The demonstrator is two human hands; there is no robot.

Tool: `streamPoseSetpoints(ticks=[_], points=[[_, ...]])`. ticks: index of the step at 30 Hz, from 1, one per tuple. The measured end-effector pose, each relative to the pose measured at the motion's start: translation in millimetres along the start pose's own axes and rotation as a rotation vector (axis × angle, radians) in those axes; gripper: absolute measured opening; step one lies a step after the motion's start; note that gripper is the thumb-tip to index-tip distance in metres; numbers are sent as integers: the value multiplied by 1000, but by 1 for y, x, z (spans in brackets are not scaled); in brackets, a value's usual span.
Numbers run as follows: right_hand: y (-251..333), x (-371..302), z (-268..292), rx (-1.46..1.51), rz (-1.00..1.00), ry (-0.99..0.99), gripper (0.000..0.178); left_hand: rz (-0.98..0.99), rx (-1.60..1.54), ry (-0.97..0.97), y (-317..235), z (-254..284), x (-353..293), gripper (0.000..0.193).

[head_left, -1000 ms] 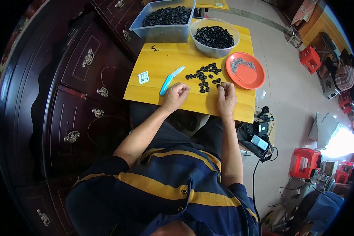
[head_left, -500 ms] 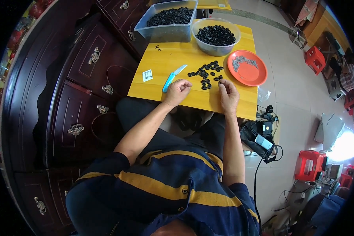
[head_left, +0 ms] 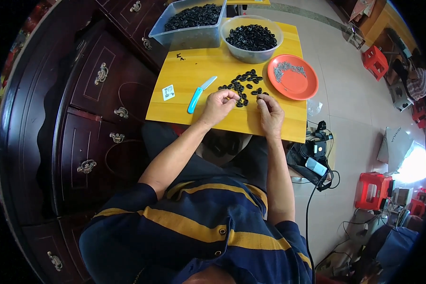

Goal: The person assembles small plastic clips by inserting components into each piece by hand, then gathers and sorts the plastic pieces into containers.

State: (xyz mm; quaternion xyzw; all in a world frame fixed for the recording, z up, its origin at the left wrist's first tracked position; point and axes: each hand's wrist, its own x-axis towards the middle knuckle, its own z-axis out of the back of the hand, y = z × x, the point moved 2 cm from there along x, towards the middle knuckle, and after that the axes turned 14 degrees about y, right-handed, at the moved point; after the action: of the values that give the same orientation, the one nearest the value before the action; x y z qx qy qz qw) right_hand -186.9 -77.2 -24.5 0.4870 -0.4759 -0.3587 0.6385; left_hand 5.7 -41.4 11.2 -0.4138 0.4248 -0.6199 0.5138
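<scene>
Both hands work low over the near half of the table: left hand (head_left: 217,108) has its fingers curled in and thumb drawn up to them, tips just beside the loose black parts; right hand (head_left: 270,117) is half curled, thumb and forefinger close together at a dark part on the right side of the group. Too small to tell if either hand actually grips a part. Going by size: dark wood cabinet (head_left: 83,128) with ornate metal handles fills the left side. Yellow table (head_left: 189,71) sits in front of the person, slightly skewed. Clear rectangular tub (head_left: 194,41), heaped with black parts, stands at the far left of the tabletop. Round clear bowl (head_left: 250,58), also loaded with black parts, stands just right of it. Red plate (head_left: 298,88) lies near the right edge, in front of the bowl and to its right. Knife (head_left: 194,100) with a light blue handle lies left of the left hand, blade out, tip pointing away and to the right. White square label (head_left: 168,93) is flat near the left edge. Loose black parts (head_left: 240,103), small ovals, lie scattered mid-table between and beyond the hands, several touching. Black scraps (head_left: 179,56) sit in front of the tub. Smallest are the grey bits (head_left: 280,72), bunched along the far-left side of the plate.
</scene>
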Motion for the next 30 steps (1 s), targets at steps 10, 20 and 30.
streamPoseSetpoints(ticks=[10, 20, 30], points=[[6, 0, -3, 229, -88, 1, 11, -48, -12, 90, -16, -23, 30, 18], [8, 1, -3, 211, -88, 7, 12, -70, 48, 112, -23, -28, 38, 19], [6, 1, -3, 272, -107, 15, 12, -159, 101, 43, -22, -29, 41, 14]])
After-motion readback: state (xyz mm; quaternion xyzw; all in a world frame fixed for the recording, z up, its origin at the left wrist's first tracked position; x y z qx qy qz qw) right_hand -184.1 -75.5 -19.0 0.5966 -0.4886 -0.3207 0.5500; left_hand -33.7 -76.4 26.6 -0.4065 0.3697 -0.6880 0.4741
